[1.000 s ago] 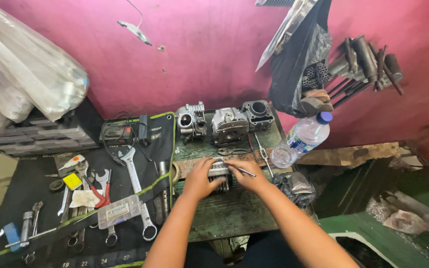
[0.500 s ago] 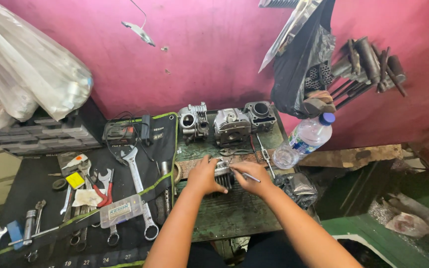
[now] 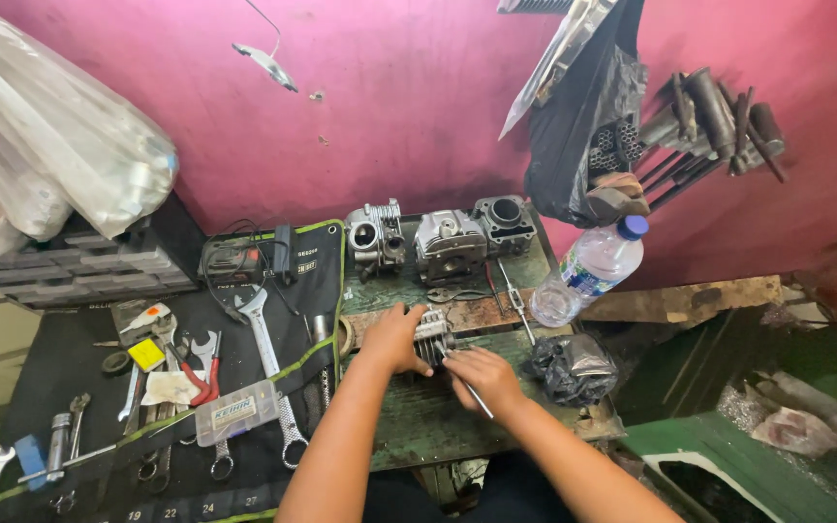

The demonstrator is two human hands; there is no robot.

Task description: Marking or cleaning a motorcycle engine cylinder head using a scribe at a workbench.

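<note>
Head view: on the green counter (image 3: 409,426), the right hand (image 3: 481,378) is closed around a thin metal tool (image 3: 475,395), just beside the small finned engine part (image 3: 432,334). The left hand (image 3: 394,337) clasps that part. Beyond it stand three cylinder heads (image 3: 449,242).

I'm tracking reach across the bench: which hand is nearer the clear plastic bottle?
Right. The right hand is below-left of the plastic bottle; the left hand lies farther left, beyond the finned engine part.

left hand (image 3: 397,336): bare, no glove, ring or watch | right hand (image 3: 481,378): bare, ungloved | forearms: bare to the frame's lower edge, no sleeves visible
</note>
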